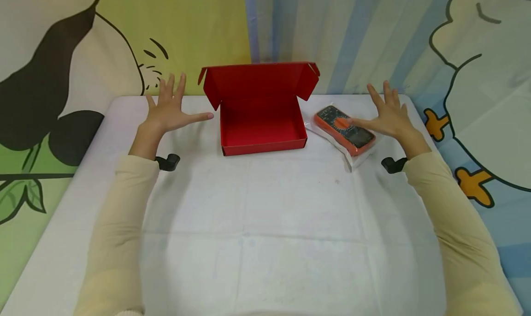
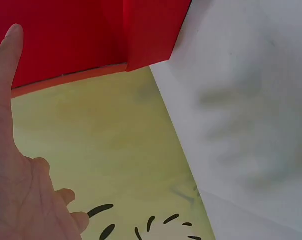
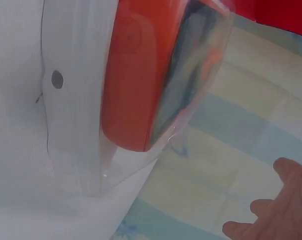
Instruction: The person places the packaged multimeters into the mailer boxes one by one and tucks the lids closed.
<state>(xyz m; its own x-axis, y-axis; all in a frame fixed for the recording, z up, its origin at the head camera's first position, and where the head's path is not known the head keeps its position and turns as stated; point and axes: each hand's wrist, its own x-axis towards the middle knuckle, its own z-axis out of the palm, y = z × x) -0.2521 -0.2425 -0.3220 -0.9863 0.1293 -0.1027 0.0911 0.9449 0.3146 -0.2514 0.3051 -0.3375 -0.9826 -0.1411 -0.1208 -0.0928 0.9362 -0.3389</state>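
Note:
An open red cardboard box [image 1: 261, 122] stands at the back middle of the table, its lid raised and its inside bare. To its right lies an orange and black multimeter [image 1: 346, 129] in a clear plastic bag [image 1: 350, 159]; the right wrist view shows the multimeter's orange side [image 3: 133, 75] up close. My left hand [image 1: 166, 110] is spread left of the box, thumb pointing at it, holding nothing. Fingers spread too, my right hand [image 1: 390, 115] hovers by the multimeter, its thumb overlapping the dial in the head view.
A white cloth covers the table [image 1: 257, 223]. Behind it hangs a curtain [image 1: 174, 30] printed with cartoon figures and stripes. Black wrist mounts [image 1: 168, 162] stick out inward beside both sleeves.

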